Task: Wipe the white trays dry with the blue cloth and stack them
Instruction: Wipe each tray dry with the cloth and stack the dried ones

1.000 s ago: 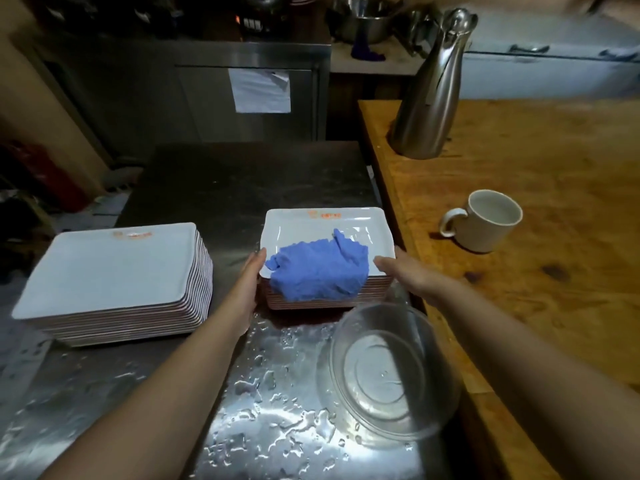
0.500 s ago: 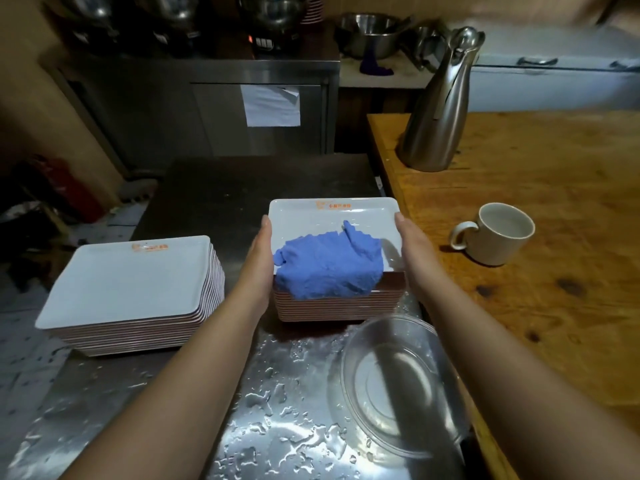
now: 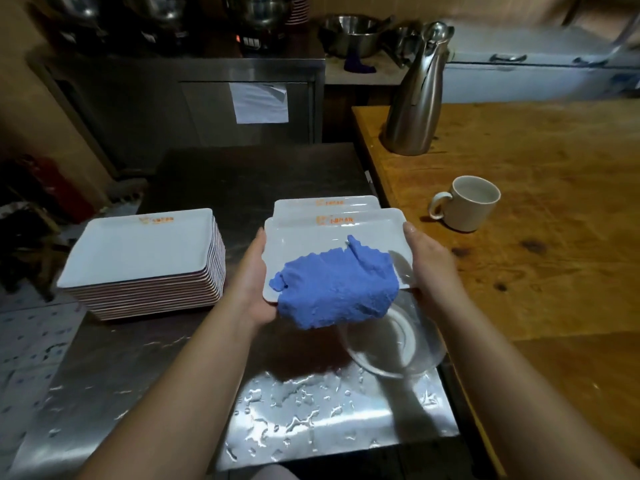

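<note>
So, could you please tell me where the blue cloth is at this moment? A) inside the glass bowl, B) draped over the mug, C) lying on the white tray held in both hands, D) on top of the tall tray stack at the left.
C: the blue cloth lies on the white tray held between the left hand and the right hand, overhanging its near edge.

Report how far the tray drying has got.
Done, it seems: a tall stack of trays on the steel counter's left. In hand: the left hand and right hand hold one white tray with the blue cloth on it. Left: wiping it, plus the trays beneath; their number is hidden.
</note>
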